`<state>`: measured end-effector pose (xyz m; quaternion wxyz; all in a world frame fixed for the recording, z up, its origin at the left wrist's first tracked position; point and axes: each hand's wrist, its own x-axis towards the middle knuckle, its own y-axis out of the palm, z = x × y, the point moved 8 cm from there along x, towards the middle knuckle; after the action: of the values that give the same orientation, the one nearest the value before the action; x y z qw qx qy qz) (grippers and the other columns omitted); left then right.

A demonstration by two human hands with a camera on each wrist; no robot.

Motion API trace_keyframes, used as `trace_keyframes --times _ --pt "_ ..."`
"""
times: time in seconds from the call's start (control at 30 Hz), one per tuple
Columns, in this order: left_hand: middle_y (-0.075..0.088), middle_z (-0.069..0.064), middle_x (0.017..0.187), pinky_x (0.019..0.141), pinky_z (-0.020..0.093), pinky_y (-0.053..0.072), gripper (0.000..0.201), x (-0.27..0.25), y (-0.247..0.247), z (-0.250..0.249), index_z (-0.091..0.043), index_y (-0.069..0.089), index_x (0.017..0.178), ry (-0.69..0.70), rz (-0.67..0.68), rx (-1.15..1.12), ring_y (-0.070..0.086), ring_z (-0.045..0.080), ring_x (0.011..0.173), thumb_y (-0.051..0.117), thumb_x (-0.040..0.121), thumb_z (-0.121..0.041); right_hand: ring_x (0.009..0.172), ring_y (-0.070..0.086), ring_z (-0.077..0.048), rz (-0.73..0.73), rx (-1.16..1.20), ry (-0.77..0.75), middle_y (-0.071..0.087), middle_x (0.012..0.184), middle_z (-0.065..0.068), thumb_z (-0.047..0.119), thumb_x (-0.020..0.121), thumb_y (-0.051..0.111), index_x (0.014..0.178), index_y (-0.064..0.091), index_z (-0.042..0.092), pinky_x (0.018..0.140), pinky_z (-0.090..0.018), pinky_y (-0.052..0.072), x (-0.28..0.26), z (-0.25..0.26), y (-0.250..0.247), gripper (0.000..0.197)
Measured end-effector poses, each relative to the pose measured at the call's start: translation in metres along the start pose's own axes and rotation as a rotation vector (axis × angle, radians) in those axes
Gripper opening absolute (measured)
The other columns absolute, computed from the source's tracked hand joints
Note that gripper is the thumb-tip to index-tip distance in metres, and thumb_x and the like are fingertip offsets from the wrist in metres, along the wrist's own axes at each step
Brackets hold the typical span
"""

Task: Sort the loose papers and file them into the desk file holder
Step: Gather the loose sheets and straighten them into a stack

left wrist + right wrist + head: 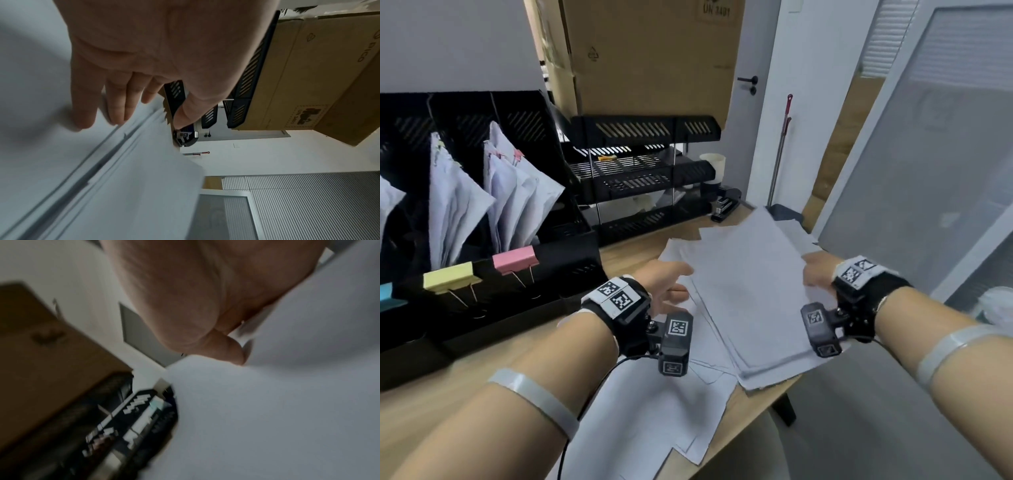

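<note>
A stack of white papers point(750, 291) is lifted at a tilt over the desk's right side, between both hands. My right hand point(816, 274) pinches its right edge, the thumb point(232, 350) pressed on the top sheet point(267, 418). My left hand point(671, 284) is at the stack's left edge with straight fingers point(115, 112) touching the sheets point(123, 162), its thumb held apart. The black desk file holder point(571, 260) stands to the left. Its slots hold clipped paper bundles point(517, 192). Pink point(515, 259) and yellow point(448, 275) binder clips sit on its front.
More loose sheets point(654, 411) lie on the wooden desk under and in front of the stack. A black three-tier letter tray point(640, 128), a stapler point(726, 204) and a cup point(713, 163) stand behind. A cardboard box point(654, 58) rises at the back. The desk's edge runs just right of the stack.
</note>
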<state>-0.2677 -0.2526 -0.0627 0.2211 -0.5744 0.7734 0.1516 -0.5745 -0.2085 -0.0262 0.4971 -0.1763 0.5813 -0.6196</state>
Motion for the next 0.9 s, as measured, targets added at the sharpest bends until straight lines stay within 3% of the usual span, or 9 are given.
trace_keyframes --times 0.1,0.17,0.27,0.33,0.4,0.53,0.63,0.73,0.9 --pt "0.071 0.026 0.115 0.090 0.054 0.055 0.043 -0.007 0.015 -0.001 0.002 0.052 0.127 -0.002 0.014 -0.014 0.072 0.033 0.090 0.065 0.089 -0.014 0.141 0.037 -0.032 -0.045 -0.064 -0.014 0.037 0.157 -0.011 0.020 0.097 0.045 0.148 0.045 0.016 0.115 -0.033 0.032 -0.009 -0.003 0.011 0.051" --pt "0.072 0.026 0.111 0.078 0.053 0.059 0.046 -0.006 0.021 0.002 0.003 0.051 0.128 -0.013 0.001 -0.030 0.074 0.035 0.078 0.068 0.088 -0.012 0.138 0.041 -0.033 -0.050 -0.014 -0.010 0.041 0.154 -0.010 0.031 0.084 0.052 0.147 0.043 0.025 0.115 -0.039 0.036 -0.007 -0.006 0.017 0.064" --pt "0.069 0.016 0.090 0.058 0.031 0.056 0.041 -0.008 0.030 0.009 0.004 0.056 0.120 -0.023 -0.026 0.092 0.069 0.025 0.055 0.072 0.090 -0.020 0.133 0.046 -0.035 -0.057 0.013 -0.025 0.044 0.150 -0.008 0.036 0.074 0.053 0.149 0.034 0.025 0.110 -0.046 0.040 0.001 -0.008 0.024 0.078" --pt "0.071 0.011 0.097 0.061 0.027 0.054 0.038 -0.008 0.039 0.014 -0.002 0.063 0.115 0.033 -0.010 0.249 0.071 0.026 0.075 0.073 0.089 -0.027 0.121 0.053 -0.036 -0.045 0.008 -0.017 0.052 0.136 -0.009 0.038 0.074 0.055 0.140 0.042 0.021 0.103 -0.045 0.046 0.002 -0.009 0.030 0.070" --pt "0.070 0.019 0.116 0.082 0.042 0.061 0.040 0.000 0.047 0.020 -0.001 0.060 0.126 0.079 0.030 0.187 0.071 0.033 0.097 0.070 0.089 -0.010 0.106 0.059 -0.035 -0.029 0.050 -0.011 0.060 0.117 -0.008 0.038 0.069 0.058 0.123 0.053 0.017 0.095 -0.041 0.050 -0.008 -0.007 0.036 0.059" --pt "0.071 0.019 0.116 0.093 0.055 0.057 0.047 0.000 0.031 0.008 -0.011 0.058 0.128 0.180 -0.021 0.152 0.069 0.040 0.104 0.067 0.082 -0.005 0.096 0.061 -0.030 -0.011 0.220 -0.042 0.061 0.096 -0.007 0.026 0.083 0.066 0.102 0.059 0.008 0.067 -0.029 0.041 -0.022 -0.003 0.040 0.027" --pt "0.075 0.006 0.098 0.082 0.048 0.060 0.038 -0.009 0.017 -0.013 -0.018 0.062 0.118 0.281 -0.023 0.086 0.071 0.035 0.092 0.062 0.086 0.001 0.082 0.058 -0.019 0.006 0.341 -0.103 0.063 0.097 -0.004 0.032 0.089 0.067 0.096 0.062 0.014 0.063 -0.027 0.041 -0.033 0.004 0.037 0.020" --pt "0.073 0.008 0.106 0.081 0.039 0.058 0.046 -0.025 0.007 -0.041 -0.015 0.062 0.122 0.441 -0.018 0.059 0.070 0.027 0.094 0.053 0.088 0.015 0.088 0.063 -0.020 -0.018 0.466 -0.154 0.066 0.098 -0.002 0.042 0.087 0.068 0.094 0.062 0.017 0.079 -0.034 0.052 -0.036 0.013 0.027 0.026" --pt "0.073 0.007 0.116 0.094 0.043 0.056 0.038 -0.057 -0.011 -0.089 -0.024 0.065 0.116 0.690 -0.046 -0.034 0.070 0.028 0.108 0.063 0.087 -0.001 0.104 0.066 -0.025 -0.195 0.848 -0.325 0.069 0.106 0.001 0.031 0.079 0.072 0.106 0.060 0.021 0.101 -0.047 0.051 -0.054 0.048 -0.022 0.031"
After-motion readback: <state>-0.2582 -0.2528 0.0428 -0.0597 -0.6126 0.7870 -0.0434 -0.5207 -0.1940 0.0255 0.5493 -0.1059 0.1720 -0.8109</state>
